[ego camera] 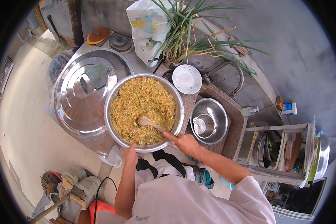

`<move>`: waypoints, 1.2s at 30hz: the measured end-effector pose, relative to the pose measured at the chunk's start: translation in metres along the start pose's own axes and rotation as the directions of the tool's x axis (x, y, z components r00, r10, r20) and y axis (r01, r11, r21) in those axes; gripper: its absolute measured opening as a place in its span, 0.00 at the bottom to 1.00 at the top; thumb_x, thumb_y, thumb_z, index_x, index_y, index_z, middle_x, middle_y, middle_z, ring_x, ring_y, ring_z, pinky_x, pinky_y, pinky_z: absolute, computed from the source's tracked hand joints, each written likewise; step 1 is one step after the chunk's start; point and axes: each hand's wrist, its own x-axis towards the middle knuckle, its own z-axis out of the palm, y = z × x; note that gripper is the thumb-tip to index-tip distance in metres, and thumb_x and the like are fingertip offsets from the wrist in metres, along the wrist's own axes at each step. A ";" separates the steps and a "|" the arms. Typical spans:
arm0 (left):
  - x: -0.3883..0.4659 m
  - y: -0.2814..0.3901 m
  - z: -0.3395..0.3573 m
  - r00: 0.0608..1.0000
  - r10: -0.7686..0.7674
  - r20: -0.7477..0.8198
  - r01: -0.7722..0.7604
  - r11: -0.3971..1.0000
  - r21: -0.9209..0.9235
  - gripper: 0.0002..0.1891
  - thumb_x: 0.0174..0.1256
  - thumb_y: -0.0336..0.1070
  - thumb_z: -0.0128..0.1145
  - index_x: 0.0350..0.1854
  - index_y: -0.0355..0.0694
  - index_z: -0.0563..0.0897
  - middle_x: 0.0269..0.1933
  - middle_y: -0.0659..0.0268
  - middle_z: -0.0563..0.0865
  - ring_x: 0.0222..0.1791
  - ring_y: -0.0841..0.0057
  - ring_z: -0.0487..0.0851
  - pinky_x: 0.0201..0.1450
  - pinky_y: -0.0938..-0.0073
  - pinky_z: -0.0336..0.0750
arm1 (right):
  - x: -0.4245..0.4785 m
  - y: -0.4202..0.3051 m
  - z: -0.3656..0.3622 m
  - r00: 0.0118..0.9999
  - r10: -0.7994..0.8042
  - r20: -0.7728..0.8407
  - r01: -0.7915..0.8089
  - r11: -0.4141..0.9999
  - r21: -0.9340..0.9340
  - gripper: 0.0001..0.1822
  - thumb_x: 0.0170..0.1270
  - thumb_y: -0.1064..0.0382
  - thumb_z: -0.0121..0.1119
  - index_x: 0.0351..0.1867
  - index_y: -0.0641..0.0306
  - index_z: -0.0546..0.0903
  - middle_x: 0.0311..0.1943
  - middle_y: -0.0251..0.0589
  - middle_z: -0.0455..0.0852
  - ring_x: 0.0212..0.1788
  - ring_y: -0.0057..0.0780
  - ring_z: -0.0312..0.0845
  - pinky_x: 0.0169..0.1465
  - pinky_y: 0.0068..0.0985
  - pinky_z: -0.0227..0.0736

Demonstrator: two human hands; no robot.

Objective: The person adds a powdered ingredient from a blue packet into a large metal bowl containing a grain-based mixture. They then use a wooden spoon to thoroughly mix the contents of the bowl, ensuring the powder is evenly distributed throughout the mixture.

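A wide metal basin (pixel 107 120) full of fried rice (pixel 142 95), flecked with orange and green bits, is in front of me. My left hand (pixel 131 154) grips the basin's near rim. A spoon or paddle with a rounded head (pixel 145 121) rests in the rice, its handle held in my right hand (pixel 184 142). The basin overlaps the edge of a large round metal lid (pixel 72 112) on the left. A white enamel-like bowl (pixel 187 79) stands beyond the basin to the right.
A stone sink (pixel 235 140) on the right holds a steel bowl (pixel 224 123) with a smaller metal vessel (pixel 203 126) inside, below a curved faucet (pixel 240 75). Green onions (pixel 182 36) and a plastic bag (pixel 148 30) stand behind. A shelf (pixel 271 170) with pans is at the right.
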 end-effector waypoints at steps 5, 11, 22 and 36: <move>0.001 -0.004 0.005 0.999 -0.004 -0.040 0.003 1.000 -0.025 0.23 0.54 0.26 0.53 0.55 0.32 0.69 0.38 0.58 0.80 0.27 0.67 0.84 0.19 0.67 0.78 | -0.004 0.043 -0.041 0.997 -0.023 0.074 0.032 0.993 -0.110 0.37 0.62 0.68 0.53 0.74 0.38 0.61 0.19 0.49 0.81 0.22 0.44 0.82 0.26 0.40 0.78; 0.012 -0.020 -0.010 0.999 0.024 -0.048 -0.024 1.000 -0.010 0.26 0.54 0.27 0.53 0.58 0.30 0.68 0.40 0.58 0.80 0.30 0.66 0.85 0.21 0.64 0.81 | 0.047 -0.017 -0.050 0.967 -0.109 -0.228 0.140 0.982 0.124 0.33 0.64 0.66 0.54 0.73 0.44 0.64 0.19 0.53 0.82 0.21 0.52 0.80 0.28 0.47 0.77; 0.000 -0.007 0.001 0.997 0.046 -0.062 -0.046 0.999 -0.010 0.15 0.58 0.27 0.55 0.47 0.27 0.74 0.33 0.58 0.82 0.26 0.68 0.84 0.19 0.68 0.80 | -0.012 0.014 -0.058 0.993 -0.012 0.121 0.021 0.997 -0.069 0.33 0.65 0.66 0.54 0.73 0.48 0.63 0.18 0.52 0.81 0.21 0.50 0.80 0.28 0.45 0.76; 0.001 -0.010 0.001 0.994 0.020 -0.108 -0.023 0.999 -0.030 0.14 0.60 0.28 0.55 0.46 0.26 0.75 0.33 0.57 0.83 0.25 0.70 0.85 0.18 0.70 0.80 | 0.022 0.015 -0.027 0.992 -0.103 0.076 0.112 0.986 -0.123 0.35 0.61 0.66 0.54 0.73 0.48 0.64 0.16 0.52 0.80 0.20 0.50 0.81 0.27 0.45 0.76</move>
